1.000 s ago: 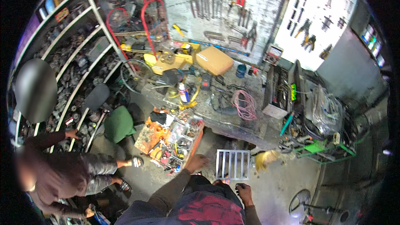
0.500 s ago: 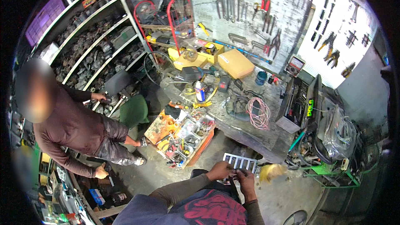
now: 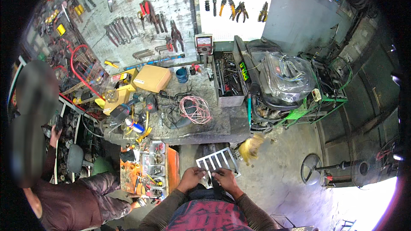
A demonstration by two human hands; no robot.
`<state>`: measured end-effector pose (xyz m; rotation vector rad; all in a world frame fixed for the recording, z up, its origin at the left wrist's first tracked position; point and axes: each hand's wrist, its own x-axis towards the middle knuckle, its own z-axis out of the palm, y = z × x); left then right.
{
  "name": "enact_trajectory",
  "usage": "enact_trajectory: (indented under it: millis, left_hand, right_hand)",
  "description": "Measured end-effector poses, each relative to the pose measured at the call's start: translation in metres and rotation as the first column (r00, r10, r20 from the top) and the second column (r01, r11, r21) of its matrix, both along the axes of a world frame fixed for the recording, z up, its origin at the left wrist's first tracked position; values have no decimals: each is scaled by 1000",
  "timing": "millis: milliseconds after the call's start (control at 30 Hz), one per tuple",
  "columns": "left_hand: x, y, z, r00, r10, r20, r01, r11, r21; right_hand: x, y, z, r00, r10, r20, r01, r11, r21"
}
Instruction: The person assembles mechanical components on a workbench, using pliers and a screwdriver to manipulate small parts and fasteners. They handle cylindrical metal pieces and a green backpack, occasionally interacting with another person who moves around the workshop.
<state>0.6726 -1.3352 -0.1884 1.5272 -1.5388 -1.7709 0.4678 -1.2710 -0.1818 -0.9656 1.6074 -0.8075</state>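
Both of my hands are in front of my chest, close together, with fingertips bent inward. My left hand (image 3: 191,180) is closed in a pinch. My right hand (image 3: 227,181) is also closed, its thumb and fingers meeting near the left fingertips. Whatever lies between the fingers is small, dark and mostly hidden, so I cannot name it. Right behind and under the hands is a pale slatted metal frame (image 3: 213,154) with several parallel bars. Whether my fingers touch that frame is unclear.
Ahead stands a workbench (image 3: 201,136) bearing a coil of pink wire (image 3: 195,110), a cardboard box (image 3: 152,78) and a spray can (image 3: 135,125). An orange tool cabinet (image 3: 173,169) is left of me, beside another person (image 3: 70,201). A yellow broom head (image 3: 251,149) and a fan (image 3: 311,167) are to the right.
My view has turned to the right, so the bench and tool wall now lie further left. Both hands remain close together at the slatted frame. The other person appears further toward the lower left.
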Motion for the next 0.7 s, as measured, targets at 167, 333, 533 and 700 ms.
enact_trajectory:
  millis: [167,333,533,700]
  left_hand:
    - [-14,-41,10,969,-100,228,162,947,-276]
    - [23,-39,-58,991,35,130,-15,988,-153]
    - [171,34,-179,953,274,-134,-169,840,516]
    - [243,92,-199,599,741,-303,225,207,952]
  right_hand:
    - [-12,14,-15,993,-122,1,122,993,9]
    - [-17,12,7,990,-129,-52,131,991,38]
    - [-36,16,-51,966,-45,-255,24,996,-85]
    - [-81,82,-231,697,461,-549,-323,885,335]
